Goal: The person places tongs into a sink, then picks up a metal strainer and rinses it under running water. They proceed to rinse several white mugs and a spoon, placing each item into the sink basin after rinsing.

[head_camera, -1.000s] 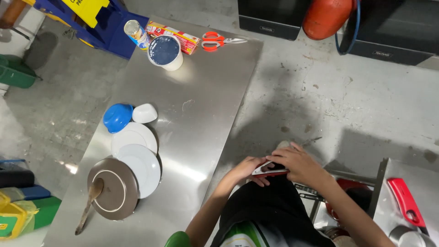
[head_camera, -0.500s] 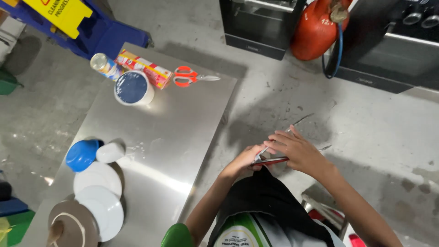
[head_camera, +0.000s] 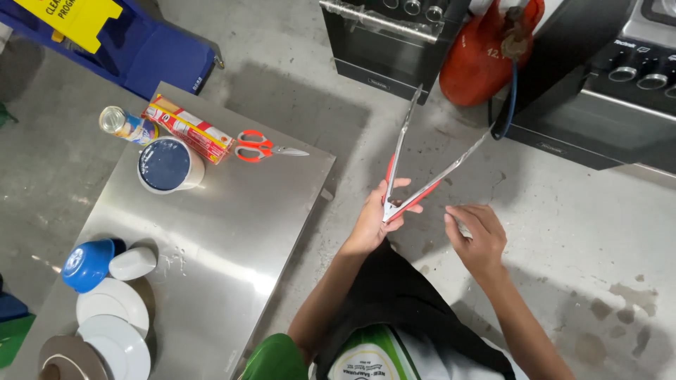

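Note:
My left hand [head_camera: 377,214] grips the hinge end of long metal tongs [head_camera: 415,169] with red handles. The tongs point up and away over the concrete floor, and their two arms are spread apart. My right hand [head_camera: 477,234] hovers just to the right of the tongs with its fingers loosely apart, and I see nothing in it. Both hands are off the right side of the steel table [head_camera: 232,239].
On the table lie red scissors [head_camera: 264,148], a long box [head_camera: 189,129], a can [head_camera: 123,123], a white tub with dark lid [head_camera: 167,166], a blue bowl [head_camera: 88,264], a white cup [head_camera: 132,262] and stacked plates [head_camera: 113,324]. An orange gas cylinder [head_camera: 489,49] stands between two ovens [head_camera: 384,39].
The tongs were closed and held low between both hands; now my left hand holds them raised and sprung apart. My right hand has let go and moved right. The view shifted.

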